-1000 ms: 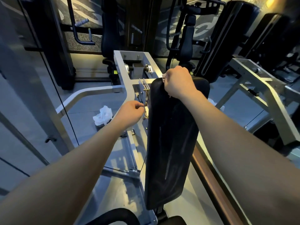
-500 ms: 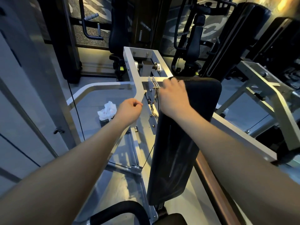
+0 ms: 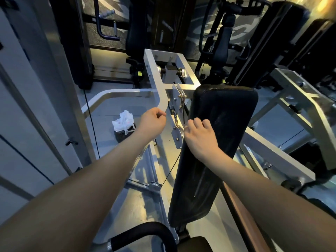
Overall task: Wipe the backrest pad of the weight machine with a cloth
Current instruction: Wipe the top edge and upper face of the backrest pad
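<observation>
The black backrest pad (image 3: pixel 223 124) stands upright and slightly tilted in the middle of the view, with faint pale streaks on its surface. My right hand (image 3: pixel 200 139) lies on the pad's left edge, about a third of the way down, with the fingers curled. The cloth is hidden under that hand. To the left of the pad my left hand (image 3: pixel 151 123) is a loose fist, thumb against forefinger. It sits right beside the white machine frame (image 3: pixel 160 88) and holds nothing that I can see.
A steel pulley and thin cable (image 3: pixel 177 137) hang between my hands. A white plastic bag (image 3: pixel 123 120) sits on the floor at the left. A black padded handle (image 3: pixel 141 231) curves at the bottom, and more white frame bars (image 3: pixel 272 151) and dark machines stand to the right and behind.
My right hand has slid from the pad's top left corner down along its left edge. My left hand has let go near the pulley and drawn slightly left. The view has tilted down.
</observation>
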Demonstrator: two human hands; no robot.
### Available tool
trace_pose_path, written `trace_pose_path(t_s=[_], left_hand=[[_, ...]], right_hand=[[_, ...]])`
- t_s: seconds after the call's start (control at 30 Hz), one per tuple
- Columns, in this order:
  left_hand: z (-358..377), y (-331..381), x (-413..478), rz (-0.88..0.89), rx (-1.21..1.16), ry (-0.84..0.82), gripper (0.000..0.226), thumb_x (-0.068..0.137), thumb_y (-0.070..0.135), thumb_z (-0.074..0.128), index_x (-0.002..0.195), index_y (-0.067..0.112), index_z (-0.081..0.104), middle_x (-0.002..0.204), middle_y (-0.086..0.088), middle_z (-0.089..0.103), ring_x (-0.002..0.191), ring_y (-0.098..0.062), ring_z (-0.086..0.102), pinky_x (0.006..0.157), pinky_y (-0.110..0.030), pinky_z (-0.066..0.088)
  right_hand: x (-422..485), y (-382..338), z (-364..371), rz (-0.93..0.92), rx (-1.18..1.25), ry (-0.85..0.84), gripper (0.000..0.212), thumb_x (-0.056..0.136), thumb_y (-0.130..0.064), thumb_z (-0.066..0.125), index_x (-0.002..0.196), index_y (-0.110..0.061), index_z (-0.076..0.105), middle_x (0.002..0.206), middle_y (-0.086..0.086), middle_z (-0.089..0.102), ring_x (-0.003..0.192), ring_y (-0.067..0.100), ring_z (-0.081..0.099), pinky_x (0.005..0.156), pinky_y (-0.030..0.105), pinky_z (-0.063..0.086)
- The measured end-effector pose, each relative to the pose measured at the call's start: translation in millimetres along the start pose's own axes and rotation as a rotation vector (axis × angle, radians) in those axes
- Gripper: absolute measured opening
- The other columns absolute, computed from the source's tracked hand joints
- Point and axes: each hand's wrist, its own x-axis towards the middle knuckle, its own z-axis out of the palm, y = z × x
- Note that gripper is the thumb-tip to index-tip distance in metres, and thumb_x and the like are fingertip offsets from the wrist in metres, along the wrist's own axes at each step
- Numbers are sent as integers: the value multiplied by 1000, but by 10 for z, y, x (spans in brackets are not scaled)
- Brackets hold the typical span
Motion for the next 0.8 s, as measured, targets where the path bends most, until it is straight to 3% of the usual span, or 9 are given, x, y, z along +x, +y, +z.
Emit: trace_pose_path(t_s=[0.2,0.33,0.47,0.57,0.63,0.8], left_hand=[[96,118,42,33,25,-25,21,100,18,47,113,24,61,96,4,63,82,-11,59,61,-21,44],[169,73,42,51,32,-55,20,97,15,46,109,22,60,92,2,64,78,-12,58,60,-21,43],[241,30,73,46,48,-75,23,97,17,47,115,23,61,97,7,63,85,-8,59,64,-17,45],[296,142,97,71,12,-91,29,99,15,46,126,20,57,111,2,62,85,-10,58,66,-20,45],[318,238,152,133,7,-92,37,99,15,45,135,20,52,126,1,57,99,-14,58,76,-23,45],[332,365,243,315,28,-261,68,97,7,40,157,35,24,153,8,31,126,-6,43,99,-28,45]], right_hand=[[324,314,-171,227,-22,226,29,91,-10,47,116,-5,62,98,10,56,90,32,51,77,43,35],[-90,73,156,-10,52,124,36,94,-14,36,106,-8,69,96,7,56,90,30,53,76,43,39],[153,465,-3,141,88,227,25,93,-19,55,117,-20,62,99,4,57,91,31,52,80,43,34],[376,746,-151,289,196,258,35,94,-20,56,128,-26,55,111,3,59,99,31,52,83,44,34],[357,700,-90,342,292,292,29,95,-17,56,124,-20,56,107,4,59,95,30,52,79,42,33],[144,677,166,249,360,272,11,97,-15,56,108,-13,59,95,6,55,82,31,52,73,42,34]])
